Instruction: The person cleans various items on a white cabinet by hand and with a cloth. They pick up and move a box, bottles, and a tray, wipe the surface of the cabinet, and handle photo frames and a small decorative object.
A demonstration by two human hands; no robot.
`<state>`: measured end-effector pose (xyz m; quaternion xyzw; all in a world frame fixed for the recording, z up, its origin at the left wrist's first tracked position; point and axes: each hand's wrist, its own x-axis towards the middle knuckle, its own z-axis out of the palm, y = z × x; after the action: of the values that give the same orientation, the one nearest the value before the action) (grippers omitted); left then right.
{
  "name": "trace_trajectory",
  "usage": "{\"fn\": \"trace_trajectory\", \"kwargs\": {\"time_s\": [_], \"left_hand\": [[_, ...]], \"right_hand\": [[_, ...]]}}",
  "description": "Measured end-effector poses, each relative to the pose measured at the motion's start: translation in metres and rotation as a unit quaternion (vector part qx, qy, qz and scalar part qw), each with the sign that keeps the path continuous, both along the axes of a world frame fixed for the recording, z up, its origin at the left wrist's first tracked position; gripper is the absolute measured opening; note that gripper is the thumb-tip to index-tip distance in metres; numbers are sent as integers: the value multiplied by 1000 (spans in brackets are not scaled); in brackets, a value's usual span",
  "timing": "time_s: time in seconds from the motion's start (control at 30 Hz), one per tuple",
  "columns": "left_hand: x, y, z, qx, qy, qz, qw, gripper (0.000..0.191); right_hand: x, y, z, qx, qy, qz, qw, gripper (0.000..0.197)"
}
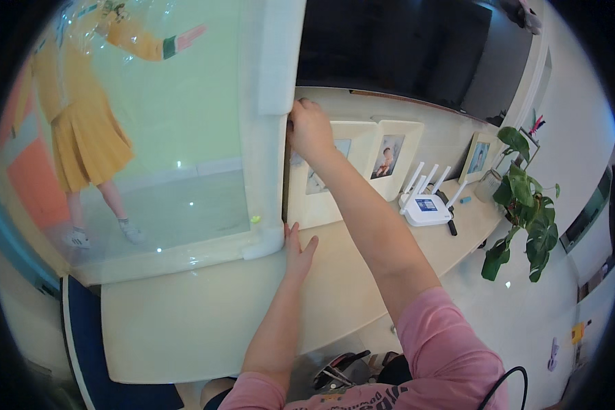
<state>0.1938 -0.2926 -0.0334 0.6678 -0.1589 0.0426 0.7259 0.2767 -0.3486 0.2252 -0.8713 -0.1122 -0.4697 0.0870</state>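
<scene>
A large framed picture (184, 118), wrapped in clear plastic with white foam corner guards, stands on the cream cabinet top (184, 318) at the left. It shows a figure in yellow clothes. Up by the upper foam guard, my right hand (311, 128) has its fingers curled at the frame's right edge; the fingertips are partly hidden. My left hand (298, 256) is low down beside the lower foam corner (264, 247), fingers spread, fingertips against the frame's side edge. Behind my right forearm, a cream multi-photo frame (333, 205) leans on the wall.
Above hangs a large dark television (389, 46). To the right are a white router (426, 207) with upright antennas, a small photo frame (477, 156), a glass jar (488, 185) and a leafy plant (528, 220). A dark blue panel (89, 338) adjoins the cabinet's left end.
</scene>
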Motion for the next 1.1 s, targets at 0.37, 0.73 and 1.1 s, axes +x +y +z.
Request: {"fn": "trace_trajectory", "kwargs": {"time_s": [0.37,0.73,1.1], "left_hand": [[1,9,1,23,24,1,999,66],[-3,7,4,54,-8,3,999,63],[-4,11,8,33,-18,6,999,61]], "right_hand": [[-34,-117,-36,522,-75,208,824,23],[0,-314,-9,309,-11,-131,942,38],[6,-262,16,109,265,-334,898,117]]}}
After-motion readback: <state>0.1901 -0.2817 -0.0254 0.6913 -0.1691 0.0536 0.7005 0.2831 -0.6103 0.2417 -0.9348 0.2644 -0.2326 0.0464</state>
